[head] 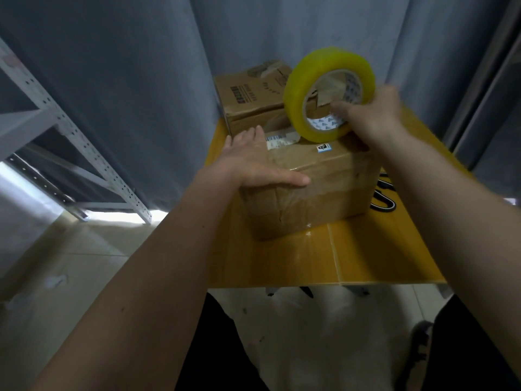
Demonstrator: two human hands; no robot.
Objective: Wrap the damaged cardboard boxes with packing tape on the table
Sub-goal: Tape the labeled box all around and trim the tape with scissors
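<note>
Two brown cardboard boxes on a yellow-orange corrugated cardboard tabletop (pixel 366 255); positions below are given relative to the near box.

Near box (pixel 310 193): crumpled brown carton with glossy clear tape already across its top and front face, white shipping label and a small blue-edged sticker on top. It sits at the table's middle, long axis running left to right and skewed slightly, its near-left corner pointing toward the viewer.

Left hand (pixel 253 162): flat on the box's top left edge, fingers straight and pointing away, thumb stretched along the front top edge; pressing, grasping nothing.

Right hand (pixel 375 114): above the box's far right corner, fingers hooked through the core of a roll of yellowish transparent packing tape (pixel 327 94) and gripping it. The roll stands on edge, its lower rim at or just above the box top, its open core facing the viewer. The hand is motion-blurred, so single fingers are hard to make out; no free tape strand can be made out.

Far box (pixel 251 97): behind the near box, partly hidden by the roll, dark printing on top, torn tape at its far end.

Black printed marking (pixel 384 196): right of the box, half hidden by it.

White perforated metal shelving frame (pixel 70 142): well left, cut off by the picture's edge.

Grey curtain (pixel 141 66): behind everything.
</note>
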